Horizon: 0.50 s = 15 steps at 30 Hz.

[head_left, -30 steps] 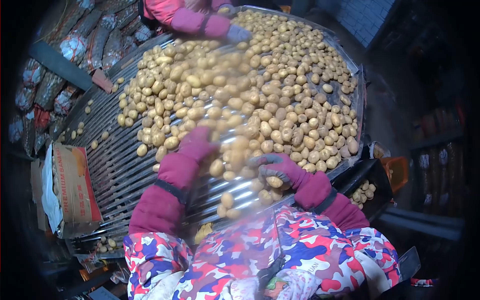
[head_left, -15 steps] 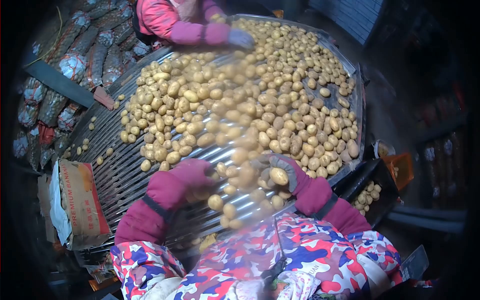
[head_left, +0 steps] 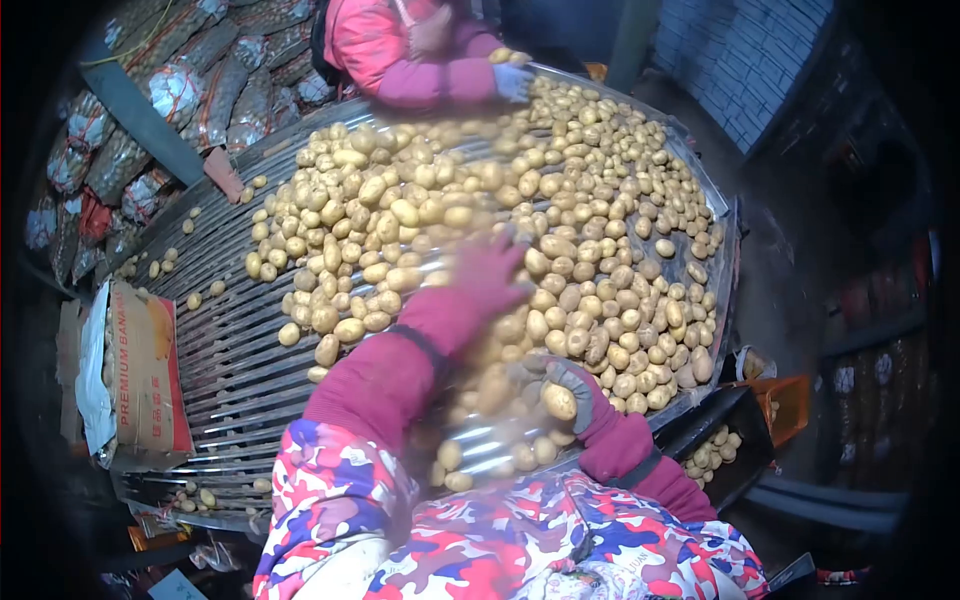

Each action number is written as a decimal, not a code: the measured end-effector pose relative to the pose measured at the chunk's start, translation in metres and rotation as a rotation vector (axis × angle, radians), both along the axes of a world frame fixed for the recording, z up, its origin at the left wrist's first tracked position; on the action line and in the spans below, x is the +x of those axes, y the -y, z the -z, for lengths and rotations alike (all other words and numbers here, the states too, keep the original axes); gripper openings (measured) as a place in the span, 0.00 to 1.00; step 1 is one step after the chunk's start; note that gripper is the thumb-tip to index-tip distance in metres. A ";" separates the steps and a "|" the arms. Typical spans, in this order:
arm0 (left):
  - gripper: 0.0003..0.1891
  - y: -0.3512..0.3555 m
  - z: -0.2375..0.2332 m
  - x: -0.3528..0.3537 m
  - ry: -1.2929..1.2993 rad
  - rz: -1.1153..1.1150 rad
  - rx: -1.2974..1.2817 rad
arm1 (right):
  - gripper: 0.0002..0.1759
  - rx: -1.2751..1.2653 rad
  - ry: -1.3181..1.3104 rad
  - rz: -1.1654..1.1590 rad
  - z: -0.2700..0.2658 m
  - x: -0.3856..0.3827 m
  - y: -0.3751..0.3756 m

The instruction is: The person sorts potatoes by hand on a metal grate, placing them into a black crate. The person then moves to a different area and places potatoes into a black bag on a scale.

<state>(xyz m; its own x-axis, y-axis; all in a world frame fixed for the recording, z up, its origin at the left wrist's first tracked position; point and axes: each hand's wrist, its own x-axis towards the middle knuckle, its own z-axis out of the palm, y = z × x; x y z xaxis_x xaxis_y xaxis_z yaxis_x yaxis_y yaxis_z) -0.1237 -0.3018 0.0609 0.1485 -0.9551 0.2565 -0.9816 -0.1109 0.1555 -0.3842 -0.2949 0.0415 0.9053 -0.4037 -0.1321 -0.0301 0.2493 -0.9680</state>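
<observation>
Many yellow potatoes lie over a slatted metal table. My left hand, in a dark pink glove or sleeve, reaches over the middle of the heap; it is blurred, and its hold on any potato cannot be made out. Near the front edge, my right hand, in a grey glove, is closed around a potato. Blurred potatoes lie between my two hands and in front of my body.
Across the table stands a co-worker in pink, hands at the far potatoes. A cardboard box is at the left. Filled net sacks are stacked behind. A black bin with potatoes and an orange crate stand at the right.
My left hand has moved forward and right, from the near edge to the middle of the heap. My right hand still holds a potato. The view has shifted slightly.
</observation>
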 end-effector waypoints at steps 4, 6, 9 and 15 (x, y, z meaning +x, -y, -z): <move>0.25 -0.042 0.003 -0.003 0.027 0.337 -0.093 | 0.28 0.197 -0.059 -0.004 -0.012 0.003 0.000; 0.22 -0.061 -0.010 0.004 -0.276 0.621 0.006 | 0.28 0.267 -0.029 0.018 -0.001 0.000 0.000; 0.19 -0.070 -0.056 0.009 -0.376 0.569 0.173 | 0.27 0.169 -0.028 0.007 -0.005 0.000 0.003; 0.37 -0.002 -0.021 0.096 0.005 -0.157 0.115 | 0.26 0.262 0.004 0.041 -0.015 0.002 0.002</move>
